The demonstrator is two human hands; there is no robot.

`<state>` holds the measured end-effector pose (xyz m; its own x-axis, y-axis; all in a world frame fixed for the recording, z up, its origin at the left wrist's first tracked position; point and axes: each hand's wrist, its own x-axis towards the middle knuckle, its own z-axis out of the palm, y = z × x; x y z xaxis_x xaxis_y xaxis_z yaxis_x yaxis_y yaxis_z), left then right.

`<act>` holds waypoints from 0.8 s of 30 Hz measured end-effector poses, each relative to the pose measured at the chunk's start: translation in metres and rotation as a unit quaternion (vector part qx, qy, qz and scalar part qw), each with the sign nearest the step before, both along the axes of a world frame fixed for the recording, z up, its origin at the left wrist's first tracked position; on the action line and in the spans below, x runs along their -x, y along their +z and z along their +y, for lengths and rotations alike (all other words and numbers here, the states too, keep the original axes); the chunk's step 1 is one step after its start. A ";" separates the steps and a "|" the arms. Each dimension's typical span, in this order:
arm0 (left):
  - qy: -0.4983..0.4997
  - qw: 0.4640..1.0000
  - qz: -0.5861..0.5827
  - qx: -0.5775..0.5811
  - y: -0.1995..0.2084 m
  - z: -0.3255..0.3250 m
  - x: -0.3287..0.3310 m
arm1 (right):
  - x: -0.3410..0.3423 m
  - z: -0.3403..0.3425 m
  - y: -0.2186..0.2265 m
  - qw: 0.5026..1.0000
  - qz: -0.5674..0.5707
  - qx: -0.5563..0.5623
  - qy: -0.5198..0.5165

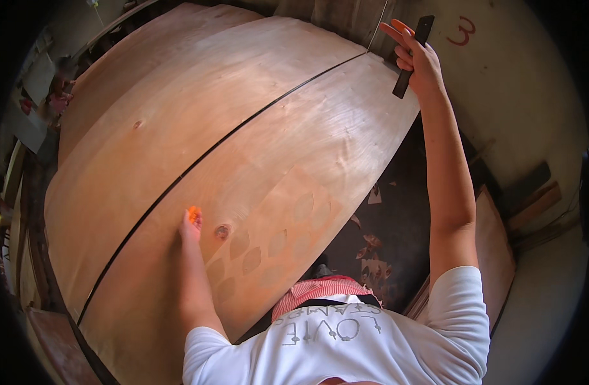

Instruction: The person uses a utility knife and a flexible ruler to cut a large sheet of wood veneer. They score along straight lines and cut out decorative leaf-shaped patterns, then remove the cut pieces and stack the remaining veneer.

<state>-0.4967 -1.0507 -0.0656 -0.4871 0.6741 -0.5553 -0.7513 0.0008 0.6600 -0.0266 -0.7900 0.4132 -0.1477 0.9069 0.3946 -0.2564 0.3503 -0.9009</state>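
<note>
A large sheet of light wood veneer (262, 147) spreads in front of me, with a knot and several leaf-shaped patches near its close edge. A narrow black line (237, 128) crosses it from lower left to upper right; whether it is a strip or a gap I cannot tell. Above the wood on the left, my left hand (192, 224) is closed, bright orange at its fingertips; what it holds, if anything, is hidden. Raised near the far right corner, my right hand (420, 63) grips a flat dark blade-like bar (403, 82). Two of its fingers stretch out, with orange on them.
A wall (500, 77) with a red mark rises along the right. Veneer scraps (373, 269) lie on the dark floor below the sheet's near edge. Boards (496, 250) lean at the right, and clutter (38, 96) lines the far left.
</note>
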 end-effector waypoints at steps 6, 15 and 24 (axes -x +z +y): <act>-0.091 0.995 0.011 0.033 0.027 -0.037 -0.076 | -0.015 -0.012 0.015 0.998 -0.049 -0.025 0.042; -0.219 0.871 0.426 0.108 0.036 -0.082 -0.163 | -0.021 -0.003 0.000 0.992 0.013 0.031 0.124; -0.353 0.458 0.808 0.116 0.031 -0.096 -0.271 | -0.135 0.088 -0.008 0.950 0.104 0.085 0.283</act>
